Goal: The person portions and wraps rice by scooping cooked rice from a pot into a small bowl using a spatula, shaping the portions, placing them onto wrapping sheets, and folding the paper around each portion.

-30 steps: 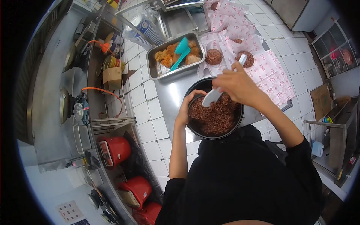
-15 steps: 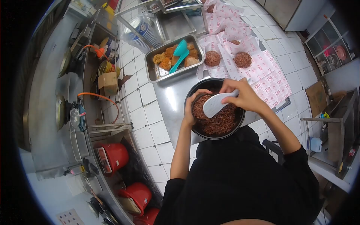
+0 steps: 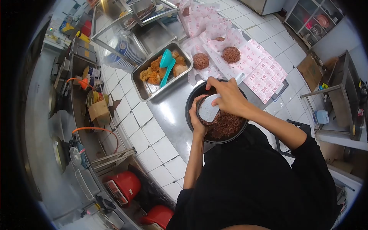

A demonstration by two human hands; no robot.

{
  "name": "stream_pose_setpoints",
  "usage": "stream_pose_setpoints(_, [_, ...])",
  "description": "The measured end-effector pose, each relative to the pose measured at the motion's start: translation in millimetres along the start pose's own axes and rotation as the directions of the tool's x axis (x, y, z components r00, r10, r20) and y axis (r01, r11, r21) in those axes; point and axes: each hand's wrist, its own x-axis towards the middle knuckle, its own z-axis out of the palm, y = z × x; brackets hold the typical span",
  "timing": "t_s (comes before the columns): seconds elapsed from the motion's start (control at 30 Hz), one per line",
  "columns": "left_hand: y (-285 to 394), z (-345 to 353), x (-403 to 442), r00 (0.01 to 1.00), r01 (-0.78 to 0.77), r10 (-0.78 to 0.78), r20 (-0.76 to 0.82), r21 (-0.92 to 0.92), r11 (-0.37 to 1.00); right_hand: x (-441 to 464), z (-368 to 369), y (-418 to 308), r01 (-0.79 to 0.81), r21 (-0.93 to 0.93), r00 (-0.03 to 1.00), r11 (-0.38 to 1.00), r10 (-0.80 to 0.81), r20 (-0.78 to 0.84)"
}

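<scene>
A dark round pot [image 3: 240, 132] of reddish-brown rice [image 3: 226, 126] stands at the table's front edge. Inside its left part, my left hand [image 3: 197, 115] is wrapped round a small dark bowl [image 3: 200, 111] filled with rice. My right hand [image 3: 229, 96] is closed on a white rice paddle [image 3: 210, 108], whose flat blade lies over the small bowl's rice. Beyond the pot, rounded rice mounds [image 3: 231, 55] [image 3: 201, 61] rest on pink-printed paper [image 3: 264, 74].
A metal tray [image 3: 147, 97] of fried pieces with a teal scoop [image 3: 166, 65] stands behind the pot to the left. Stacked cups [image 3: 120, 51] and a metal rack [image 3: 153, 19] are further back. Red bins [image 3: 128, 186] stand at the lower left, beside a long counter.
The view has turned, shifting the table's things leftward. The small bowl has come up into sight in my left hand, and the paddle blade has moved from the pot's rice onto it.
</scene>
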Motion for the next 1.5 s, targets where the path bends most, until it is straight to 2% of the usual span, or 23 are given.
stream_pose_setpoints(0.07, [1,-3,4,1.0,-0.022,0.022,-0.004,0.012,1.0,5,-9,0,-0.009,-0.009,0.999,1.0,0.009,0.041])
stream_pose_setpoints(0.17, [14,3,11,0.998,-0.066,0.065,0.015,0.092,0.994,16,-36,9,-0.174,0.224,0.956,0.959,0.109,0.273])
stream_pose_setpoints(0.23, [28,4,15,0.997,-0.078,0.074,0.027,0.181,0.98,15,-51,10,-0.176,0.266,0.962,0.948,0.108,0.249])
stream_pose_setpoints(0.3, [30,-1,19,0.996,-0.084,0.083,0.012,0.139,0.987,13,-62,9,-0.158,0.333,0.973,0.929,0.091,0.21])
stream_pose_setpoints(0.33, [29,-4,21,0.996,-0.088,0.088,0.005,0.12,0.989,12,-61,12,-0.141,0.309,0.972,0.941,0.072,0.225])
stream_pose_setpoints(0.4, [22,-9,22,0.998,0.026,-0.026,-0.055,0.012,1.0,11,-52,20,-0.107,0.262,0.967,0.959,0.039,0.252])
stream_pose_setpoints(0.47, [16,-10,20,0.984,0.141,-0.15,-0.099,-0.091,0.986,9,-37,21,-0.051,0.178,0.979,0.983,0.015,0.202])
stream_pose_setpoints(0.57, [10,-20,18,0.984,0.179,-0.179,-0.006,-0.051,0.983,1,-20,13,-0.022,0.042,0.99,0.999,0.016,0.143])
stream_pose_setpoints(0.67, [7,-12,14,0.987,0.157,-0.156,-0.041,0.029,0.987,0,-10,12,-0.053,0.038,0.986,0.998,0.046,0.159])
stream_pose_setpoints(0.77, [-7,-14,16,0.985,0.144,-0.138,-0.105,0.059,0.988,0,3,20,0.029,-0.096,0.997,0.995,-0.022,0.071])
stream_pose_setpoints(0.8, [-11,-15,16,0.975,0.162,-0.158,-0.154,0.014,0.987,0,6,21,0.026,-0.097,0.996,0.995,-0.018,0.083])
stream_pose_setpoints(0.87, [-9,-20,15,0.975,0.166,-0.158,-0.154,0.043,0.985,4,11,23,0.025,-0.1,0.995,0.995,-0.015,0.1])
stream_pose_setpoints(0.9, [-11,-23,14,0.968,0.164,-0.143,-0.209,0.089,0.982,6,16,27,0.046,-0.097,0.996,0.994,-0.038,0.08])
stream_pose_setpoints(1.0, [-9,-31,13,0.937,0.262,-0.257,-0.238,-0.008,0.965,11,10,32,0.035,0.043,0.992,0.998,-0.04,0.122])
stream_pose_setpoints(1.07, [12,-16,3,0.93,0.304,-0.304,-0.206,-0.035,0.952,16,-16,34,0.045,0.163,0.964,0.986,-0.086,0.252])
stream_pose_setpoints(1.13, [31,-3,-3,0.947,0.252,-0.249,-0.205,-0.01,0.968,19,-39,36,0.039,0.239,0.925,0.97,-0.126,0.359])
stream_pose_setpoints(1.17, [32,-10,-5,0.963,0.149,-0.155,-0.219,-0.042,0.988,20,-54,38,-0.004,0.205,0.894,0.979,-0.088,0.439])
stream_pose_setpoints(1.23, [30,-30,-14,0.98,-0.066,0.031,-0.198,-0.17,0.983,12,-60,56,-0.029,0.165,0.889,0.986,-0.05,0.455])
stream_pose_setpoints(1.33, [37,-30,-36,0.97,-0.222,0.179,-0.165,-0.298,0.928,-10,-26,92,0.05,0.071,0.879,0.996,-0.078,0.471])
stream_pose_setpoints(1.37, [32,-13,-39,0.883,-0.387,0.253,-0.395,-0.31,0.868,-17,-19,96,0.154,0.097,0.874,0.983,-0.181,0.451])
stream_pose_setpoints(1.4, [28,-6,-42,0.892,-0.395,0.256,-0.373,-0.366,0.843,-19,-20,97,0.252,0.126,0.858,0.959,-0.282,0.429])
stream_pose_setpoints(1.47, [24,5,-47,0.904,-0.406,0.267,-0.335,-0.472,0.782,-14,-34,107,0.389,0.25,0.863,0.886,-0.446,0.237])
stream_pose_setpoints(1.5, [18,13,-49,0.928,-0.369,0.27,-0.255,-0.54,0.756,-13,-40,110,0.45,0.308,0.852,0.838,-0.506,0.134])
